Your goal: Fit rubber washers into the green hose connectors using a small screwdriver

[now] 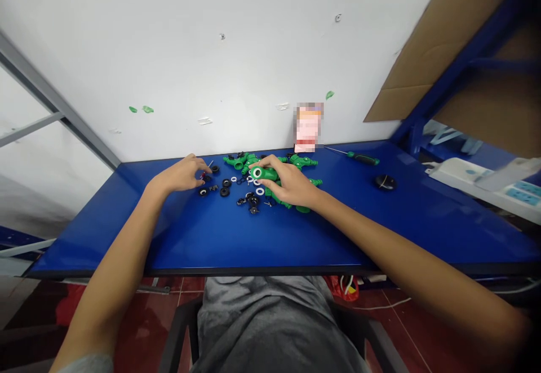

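My right hand (289,182) is closed around a green plastic pipe-like fitting (269,173), whose round open end with a white ring faces left. To the left, my left hand (182,173) has its thumb and fingers bent round a small dark part with a bit of red (205,176), too small to name. Black rings (226,183) and small black pieces (253,201) lie between and below the hands. Among them are flat white rings (260,191). Behind and beneath my right hand is a pile of similar green fittings (302,161), partly hidden by it.
A green-and-black-handled screwdriver (362,158) and a coiled black object (385,182) lie on the blue tabletop (190,238) at right. A blurred-out packet (308,128) leans on the white wall (253,69). Power sockets (524,192) sit at far right.
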Motion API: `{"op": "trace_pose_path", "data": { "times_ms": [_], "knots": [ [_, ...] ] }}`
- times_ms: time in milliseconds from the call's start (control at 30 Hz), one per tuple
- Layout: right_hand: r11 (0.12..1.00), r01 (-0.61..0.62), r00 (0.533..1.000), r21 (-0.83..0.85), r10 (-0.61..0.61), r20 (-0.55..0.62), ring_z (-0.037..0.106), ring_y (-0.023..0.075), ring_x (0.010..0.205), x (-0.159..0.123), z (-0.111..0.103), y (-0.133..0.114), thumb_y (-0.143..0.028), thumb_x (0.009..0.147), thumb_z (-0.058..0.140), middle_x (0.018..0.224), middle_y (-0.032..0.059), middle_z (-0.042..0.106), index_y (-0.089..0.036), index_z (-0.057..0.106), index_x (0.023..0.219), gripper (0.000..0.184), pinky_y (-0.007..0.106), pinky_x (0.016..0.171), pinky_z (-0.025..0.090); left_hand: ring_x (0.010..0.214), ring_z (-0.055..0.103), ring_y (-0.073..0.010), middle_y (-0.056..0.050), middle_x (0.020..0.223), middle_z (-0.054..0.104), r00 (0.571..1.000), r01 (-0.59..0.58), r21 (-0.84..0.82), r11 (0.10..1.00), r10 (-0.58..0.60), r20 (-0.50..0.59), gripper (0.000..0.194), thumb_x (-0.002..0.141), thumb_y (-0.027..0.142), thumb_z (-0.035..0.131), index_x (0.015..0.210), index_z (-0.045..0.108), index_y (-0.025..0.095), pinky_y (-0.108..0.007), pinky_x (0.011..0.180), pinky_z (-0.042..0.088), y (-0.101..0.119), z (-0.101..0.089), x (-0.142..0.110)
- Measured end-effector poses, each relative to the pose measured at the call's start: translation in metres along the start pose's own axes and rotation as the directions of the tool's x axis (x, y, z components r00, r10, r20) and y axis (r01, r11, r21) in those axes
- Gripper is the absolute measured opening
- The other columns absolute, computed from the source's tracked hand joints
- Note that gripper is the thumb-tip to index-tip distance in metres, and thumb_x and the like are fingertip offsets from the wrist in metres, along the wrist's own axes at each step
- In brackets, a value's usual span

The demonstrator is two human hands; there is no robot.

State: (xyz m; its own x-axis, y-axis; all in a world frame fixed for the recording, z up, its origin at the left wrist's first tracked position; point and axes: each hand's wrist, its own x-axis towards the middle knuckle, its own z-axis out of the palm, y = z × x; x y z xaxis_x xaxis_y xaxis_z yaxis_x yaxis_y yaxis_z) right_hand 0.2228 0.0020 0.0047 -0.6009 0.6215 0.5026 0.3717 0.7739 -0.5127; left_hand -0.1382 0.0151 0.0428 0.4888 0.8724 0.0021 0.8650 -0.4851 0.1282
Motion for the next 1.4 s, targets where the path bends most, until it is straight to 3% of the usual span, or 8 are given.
{"op": "trace_pose_path", "data": {
  "times_ms": [167,467,767,933,1133,1267,1400],
  "knots": [
    [0.999,-0.015,1.000,-0.050,0.016,0.017,0.068,0.0201,0.075,-0.001,-0.003,-0.006,-0.031,0.106,0.061,0.136,0.0120,0.077,-0.025,0.055,0.131,0.027,0.037,0.067,0.044,0.117,0.064,-0.0302,-0.008,0.117,0.082,1.000,-0.022,-0.001,1.000,0.022,0.021,0.036,0.089,0.027,0.066,0.120,0.083,0.024,-0.043,0.101,0.053,0.001,0.005,0.005],
    [0.995,-0.013,1.000,-0.095,0.015,0.025,0.055,0.0149,0.059,-0.002,-0.004,-0.004,-0.033,0.105,0.061,0.126,0.0099,0.079,-0.024,0.058,0.134,0.030,0.034,0.064,0.040,0.113,0.064,-0.0316,-0.008,0.116,0.083,1.000,0.003,-0.006,1.000,-0.003,-0.020,0.038,0.089,0.032,0.064,0.121,0.083,0.025,-0.044,0.098,0.054,0.003,-0.001,0.002],
    [0.995,0.003,1.000,-0.095,0.000,0.031,0.063,0.0185,0.065,-0.002,-0.003,-0.007,-0.033,0.106,0.063,0.122,0.0105,0.081,-0.023,0.059,0.134,0.030,0.034,0.064,0.041,0.107,0.070,-0.0285,-0.009,0.107,0.083,0.999,-0.035,0.010,0.999,0.035,-0.011,0.033,0.089,0.033,0.062,0.110,0.085,0.023,-0.041,0.098,0.056,0.006,0.005,0.007],
    [0.994,0.021,1.000,-0.105,-0.018,0.025,0.066,0.0192,0.067,-0.002,-0.003,-0.006,-0.033,0.106,0.063,0.122,0.0109,0.081,-0.022,0.059,0.133,0.030,0.033,0.065,0.042,0.099,0.075,-0.0264,-0.010,0.114,0.083,0.998,-0.015,-0.067,0.998,0.010,-0.069,0.034,0.092,0.035,0.063,0.116,0.083,0.021,-0.039,0.094,0.058,0.013,0.002,0.007],
    [0.994,0.029,0.999,-0.104,-0.026,0.029,0.067,0.0206,0.071,-0.002,-0.003,-0.006,-0.032,0.106,0.064,0.118,0.0106,0.081,-0.022,0.060,0.133,0.029,0.033,0.065,0.042,0.096,0.075,-0.0257,-0.010,0.108,0.083,1.000,-0.016,-0.041,0.999,0.016,-0.008,0.032,0.091,0.035,0.064,0.112,0.084,0.020,-0.037,0.089,0.058,0.013,0.005,0.009],
    [0.993,0.029,0.999,-0.110,-0.025,0.032,0.067,0.0204,0.070,-0.002,-0.003,-0.007,-0.033,0.106,0.063,0.119,0.0103,0.081,-0.022,0.060,0.134,0.030,0.034,0.065,0.042,0.092,0.074,-0.0233,-0.008,0.107,0.083,0.998,0.011,-0.128,0.992,-0.018,-0.054,0.030,0.091,0.036,0.064,0.112,0.081,0.021,-0.035,0.085,0.057,0.013,0.004,0.008],
    [0.993,0.028,0.999,-0.117,-0.023,0.044,0.068,0.0209,0.073,-0.002,-0.004,-0.008,-0.034,0.106,0.063,0.125,0.0108,0.080,-0.023,0.060,0.133,0.029,0.036,0.068,0.045,0.092,0.074,-0.0233,-0.007,0.109,0.082,1.000,0.022,-0.170,0.985,-0.025,-0.017,0.033,0.091,0.039,0.065,0.115,0.078,0.021,-0.035,0.084,0.057,0.018,0.001,0.007]
  ]
}}
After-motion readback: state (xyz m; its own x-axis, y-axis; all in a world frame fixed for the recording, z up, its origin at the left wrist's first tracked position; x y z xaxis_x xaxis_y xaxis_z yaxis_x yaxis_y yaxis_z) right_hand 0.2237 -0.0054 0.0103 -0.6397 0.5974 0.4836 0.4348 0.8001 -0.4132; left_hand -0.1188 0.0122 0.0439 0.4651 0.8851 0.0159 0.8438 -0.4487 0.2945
